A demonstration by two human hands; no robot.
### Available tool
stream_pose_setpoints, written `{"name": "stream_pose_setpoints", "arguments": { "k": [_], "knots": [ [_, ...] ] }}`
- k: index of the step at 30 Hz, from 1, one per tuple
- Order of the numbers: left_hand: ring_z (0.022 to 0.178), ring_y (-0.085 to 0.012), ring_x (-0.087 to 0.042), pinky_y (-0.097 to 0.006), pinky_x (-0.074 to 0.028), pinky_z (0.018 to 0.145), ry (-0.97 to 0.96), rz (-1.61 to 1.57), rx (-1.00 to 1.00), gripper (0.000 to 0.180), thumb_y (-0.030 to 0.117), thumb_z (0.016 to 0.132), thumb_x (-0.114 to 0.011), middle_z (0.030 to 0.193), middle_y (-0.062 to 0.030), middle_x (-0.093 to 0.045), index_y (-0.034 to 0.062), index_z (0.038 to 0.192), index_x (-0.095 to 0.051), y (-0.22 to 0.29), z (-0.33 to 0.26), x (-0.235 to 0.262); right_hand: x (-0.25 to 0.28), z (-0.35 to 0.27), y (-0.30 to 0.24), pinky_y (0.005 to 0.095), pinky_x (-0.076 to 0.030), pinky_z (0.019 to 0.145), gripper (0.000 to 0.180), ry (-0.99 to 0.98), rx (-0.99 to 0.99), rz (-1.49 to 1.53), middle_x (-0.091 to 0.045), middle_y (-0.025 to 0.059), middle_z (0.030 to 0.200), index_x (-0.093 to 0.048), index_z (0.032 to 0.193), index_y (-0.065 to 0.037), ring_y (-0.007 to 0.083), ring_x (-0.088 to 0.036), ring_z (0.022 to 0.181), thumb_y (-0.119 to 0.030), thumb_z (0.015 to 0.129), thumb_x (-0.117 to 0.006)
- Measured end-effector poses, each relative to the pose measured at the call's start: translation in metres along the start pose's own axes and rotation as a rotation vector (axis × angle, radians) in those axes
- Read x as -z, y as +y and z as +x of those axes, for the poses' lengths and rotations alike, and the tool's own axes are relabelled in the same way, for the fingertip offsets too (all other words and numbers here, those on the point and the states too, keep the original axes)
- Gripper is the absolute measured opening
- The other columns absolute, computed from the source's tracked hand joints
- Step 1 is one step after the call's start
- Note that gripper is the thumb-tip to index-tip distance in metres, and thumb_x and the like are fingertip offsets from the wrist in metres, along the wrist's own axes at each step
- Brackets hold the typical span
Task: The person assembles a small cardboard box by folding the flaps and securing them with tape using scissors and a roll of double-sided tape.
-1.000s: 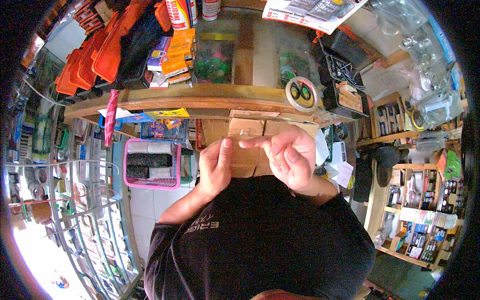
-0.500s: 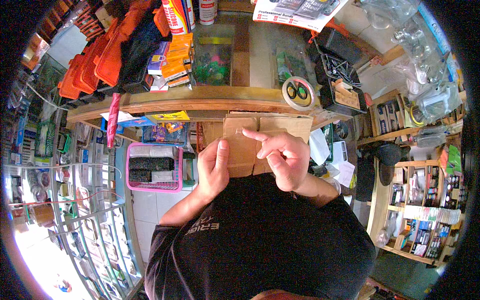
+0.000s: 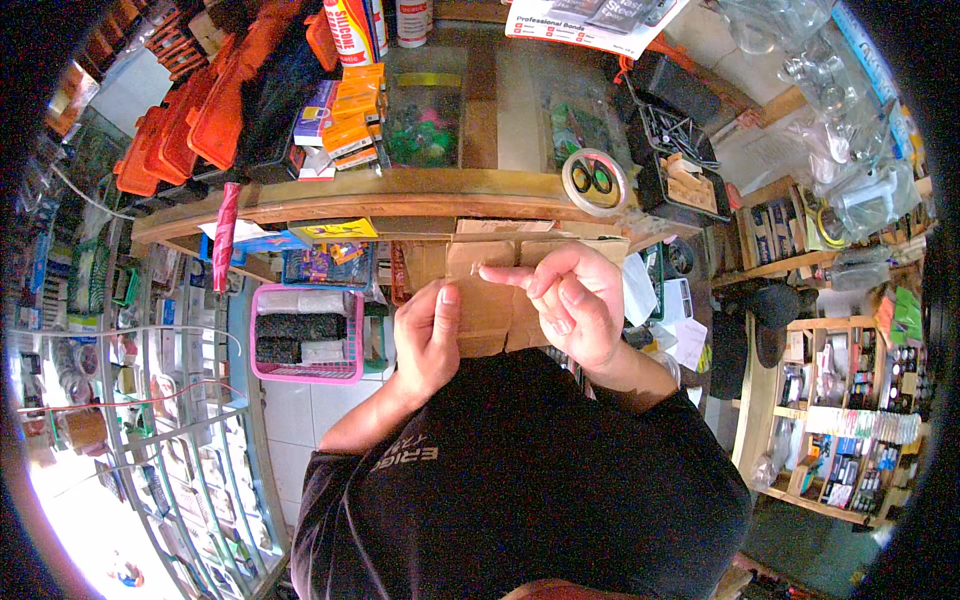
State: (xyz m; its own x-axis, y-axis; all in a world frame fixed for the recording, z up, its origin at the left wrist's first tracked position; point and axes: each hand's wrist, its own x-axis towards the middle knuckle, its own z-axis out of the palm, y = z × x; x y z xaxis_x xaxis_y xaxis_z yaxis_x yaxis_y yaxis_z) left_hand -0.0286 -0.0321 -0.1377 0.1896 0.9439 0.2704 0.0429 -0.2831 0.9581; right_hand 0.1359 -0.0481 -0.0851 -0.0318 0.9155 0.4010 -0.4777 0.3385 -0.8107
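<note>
the person is standing close against a wooden counter, holding both hands up at chest height over a stack of brown cardboard tucked under the counter's edge. the left hand is lying nearly flat against the cardboard, fingers together and pointing up with the thumb alongside, seemingly steadying the sheet so it is not sliding. it is pressing rather than gripping. the right hand is hovering over the upper part of the same sheet, loosely curled, with the index finger reaching left toward the sheet's top edge; whether it is pinching anything small there cannot be told. the cardboard is standing upright between the counter and the person's dark shirt, kept within easy reach of both hands. a pink basket is sitting on the shelf just left of the left hand, and a tape roll is lying on the counter above the right hand.
</note>
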Motion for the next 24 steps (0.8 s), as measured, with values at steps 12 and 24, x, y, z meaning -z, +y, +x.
{"name": "stream_pose_setpoints", "arguments": {
  "k": [12,24],
  "knots": [
    [0.055,-0.0213,-0.042,-0.033,-0.036,0.053,-0.131,-0.028,-0.097,0.036,0.022,0.098,-0.045,0.061,-0.0106,-0.045,-0.0029,0.072,-0.05,0.004,0.003,-0.009,-0.001,-0.014,-0.003,0.0368,-0.046,0.059,0.038,-0.053,-0.073,-0.279,-0.04,-0.0025,0.051,-0.054,0.087,0.002,0.0053,-0.036,0.043,-0.035,0.092,-0.054],
    [0.057,-0.022,-0.044,-0.032,-0.038,0.055,-0.114,-0.039,-0.063,0.033,0.021,0.097,-0.046,0.064,-0.0114,-0.048,-0.004,0.077,-0.054,0.006,0.009,-0.011,0.011,0.01,-0.026,0.0514,-0.05,0.085,0.02,-0.462,0.529,-0.973,-0.045,0.0037,0.052,-0.06,0.075,-0.003,0.0192,-0.045,0.044,-0.022,0.075,-0.065]
  ]
}}
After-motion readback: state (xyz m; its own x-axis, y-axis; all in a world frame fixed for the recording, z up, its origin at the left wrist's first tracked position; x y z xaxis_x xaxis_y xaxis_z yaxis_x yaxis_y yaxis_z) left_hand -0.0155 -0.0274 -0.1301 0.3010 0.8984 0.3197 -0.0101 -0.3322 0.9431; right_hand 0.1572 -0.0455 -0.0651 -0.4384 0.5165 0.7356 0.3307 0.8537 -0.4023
